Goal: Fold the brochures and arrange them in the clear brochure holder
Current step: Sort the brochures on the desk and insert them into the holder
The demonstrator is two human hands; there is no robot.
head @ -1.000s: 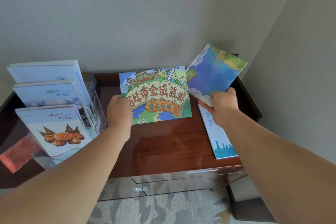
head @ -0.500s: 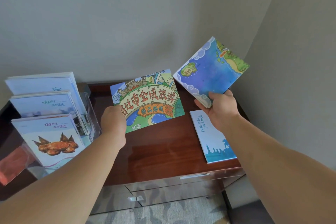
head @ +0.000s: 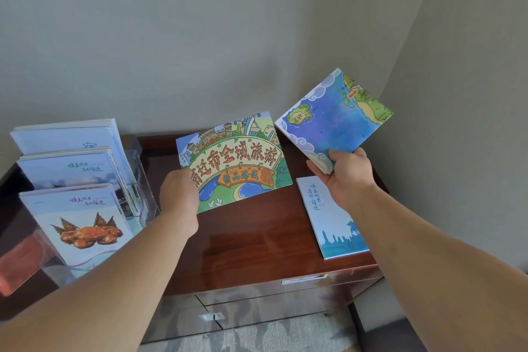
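Left hand (head: pixel 178 197): fingers curled round the left edge of the city brochure (head: pixel 237 160); only the back of the hand shows, so the fingertips cannot be seen.
City brochure: a cartoon cover with buildings and red lettering, held slanted over the middle of the cabinet (head: pixel 251 240), far edge higher. I cannot tell whether its near right corner touches the wood.
Right hand (head: pixel 343 177): thumb on the upper face and fingers underneath, pinching the near corner of the map brochure (head: pixel 331 120).
Map brochure: a thick folded one with blue sea, a small green island and white cloud edging. It is raised in the air at the far right, tilted, clear of the cabinet and just right of the city brochure.
Slim brochure (head: pixel 331 223): lies flat on the right side of the cabinet, pale with a blue skyline at its near end, partly under the right wrist.
Brochure holder (head: pixel 141 174): clear plastic, standing at the left, apart from both hands.
Stacked brochures (head: pixel 65 171): three stepped rows fill the holder, and the nearest row shows a crab cover (head: pixel 85 228).
Red card (head: pixel 15 263): at the near left edge, beside the holder.
Drawer (head: pixel 304 279): shut, with a metal handle, below the cabinet's near edge.
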